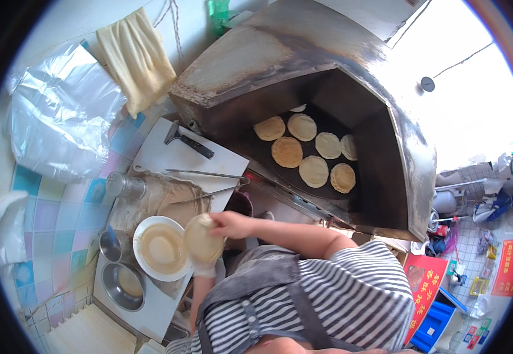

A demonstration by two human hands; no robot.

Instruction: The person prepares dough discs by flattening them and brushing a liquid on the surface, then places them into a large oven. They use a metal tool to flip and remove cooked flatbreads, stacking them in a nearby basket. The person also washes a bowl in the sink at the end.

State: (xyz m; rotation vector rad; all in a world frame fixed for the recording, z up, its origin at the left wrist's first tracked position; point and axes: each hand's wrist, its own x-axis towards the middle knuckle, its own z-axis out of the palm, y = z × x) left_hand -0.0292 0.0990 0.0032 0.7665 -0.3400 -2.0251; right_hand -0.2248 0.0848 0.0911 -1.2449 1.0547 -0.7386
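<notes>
A pale round dough flatbread (pixel 204 237) is held between my hands, over the right rim of a white bowl (pixel 140 264). My right hand (pixel 232 225) pinches its upper right edge. My left hand (pixel 204 267), seemingly in a thin clear glove, is at its lower side, mostly hidden beneath it. The bowl holds a thin brownish liquid. Beyond my right arm, several round flatbreads (pixel 313 171) lie on a dark griddle (pixel 278 175) inside a metal-hooded oven (pixel 358 101). Some are browner than others.
Metal tongs (pixel 207 172) and a black-handled scraper (pixel 196 146) lie on the white counter (pixel 230 161). A metal shaker (pixel 126 186), a metal cup (pixel 110 246) and a steel bowl (pixel 122 286) stand left. The oven's metal front edge (pixel 300 201) runs before my right arm.
</notes>
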